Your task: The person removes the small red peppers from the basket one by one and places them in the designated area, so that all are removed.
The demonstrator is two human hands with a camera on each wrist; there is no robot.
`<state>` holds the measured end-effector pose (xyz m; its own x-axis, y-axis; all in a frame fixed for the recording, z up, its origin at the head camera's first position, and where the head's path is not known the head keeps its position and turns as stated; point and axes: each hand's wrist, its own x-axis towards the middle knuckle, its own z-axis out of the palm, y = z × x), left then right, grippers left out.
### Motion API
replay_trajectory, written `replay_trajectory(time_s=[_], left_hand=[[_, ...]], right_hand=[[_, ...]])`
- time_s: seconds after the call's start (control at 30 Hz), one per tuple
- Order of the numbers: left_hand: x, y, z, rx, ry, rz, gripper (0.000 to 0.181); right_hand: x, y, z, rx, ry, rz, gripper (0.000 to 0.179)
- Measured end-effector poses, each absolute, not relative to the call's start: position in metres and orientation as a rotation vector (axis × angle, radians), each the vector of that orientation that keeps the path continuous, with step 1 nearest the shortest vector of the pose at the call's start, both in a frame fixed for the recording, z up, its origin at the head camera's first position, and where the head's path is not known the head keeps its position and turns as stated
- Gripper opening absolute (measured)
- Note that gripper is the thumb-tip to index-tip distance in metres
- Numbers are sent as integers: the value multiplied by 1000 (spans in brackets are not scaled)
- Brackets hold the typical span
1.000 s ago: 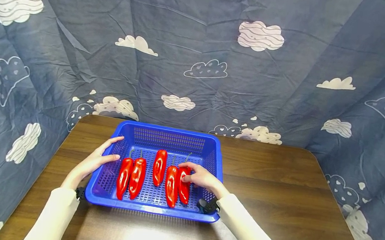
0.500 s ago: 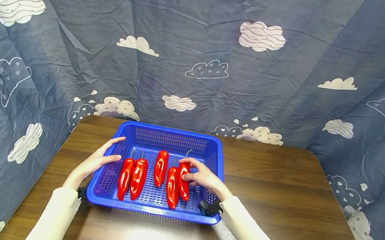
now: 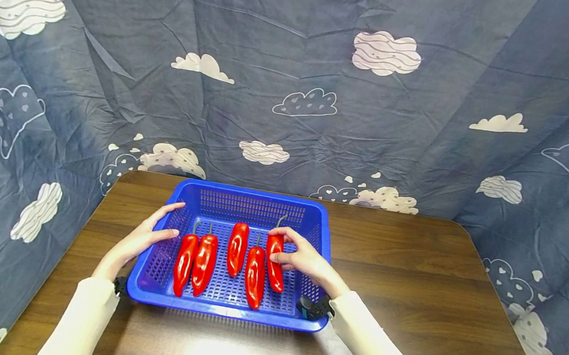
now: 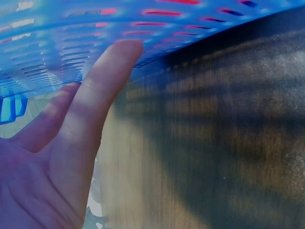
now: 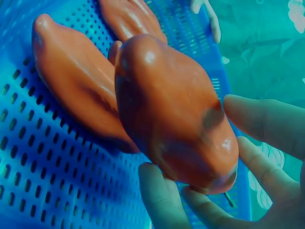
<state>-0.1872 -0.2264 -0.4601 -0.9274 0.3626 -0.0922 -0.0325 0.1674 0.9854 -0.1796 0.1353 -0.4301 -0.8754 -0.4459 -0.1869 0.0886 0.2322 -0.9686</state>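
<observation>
Several red peppers with green stems lie in a blue perforated plastic basket (image 3: 220,311) on the table. In the head view, my right hand (image 3: 307,260) pinches the rightmost pepper (image 3: 273,273) between thumb and fingers near its stem end. The right wrist view shows this pepper (image 5: 167,109) close up, tilted, with fingertips on its sides. Beside it lies another pepper (image 3: 254,280), apart from it now. My left hand (image 3: 137,237) rests at the basket's left side, its fingers extended. The left wrist view shows the left hand (image 4: 81,124) against the slotted basket wall (image 4: 66,43).
A middle pepper (image 3: 237,250) and two left peppers, one (image 3: 184,265) at the far left and one (image 3: 204,264) next to it, lie in the basket. The wooden table (image 3: 398,280) extends right of the basket. A dark cloud-print curtain (image 3: 299,133) hangs behind.
The right hand has shifted slightly right and away with the pinched pepper, opening a gap to its neighbour. The pepper's lower end has swung right. The left hand stays at the basket's side.
</observation>
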Motion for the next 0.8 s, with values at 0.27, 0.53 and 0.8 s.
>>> replay_trajectory(time_s=[0.27, 0.53, 0.8], left_hand=[[-186, -226, -459, 304, 2133, 1834, 60], [-186, -226, -459, 309, 2123, 1835, 60], [-185, -225, -457, 302, 2114, 1846, 61]], right_hand=[[-179, 136, -425, -311, 2088, -1699, 48], [-175, 136, -419, -308, 2129, -1695, 47], [-164, 136, -394, -308, 2114, -1687, 49]])
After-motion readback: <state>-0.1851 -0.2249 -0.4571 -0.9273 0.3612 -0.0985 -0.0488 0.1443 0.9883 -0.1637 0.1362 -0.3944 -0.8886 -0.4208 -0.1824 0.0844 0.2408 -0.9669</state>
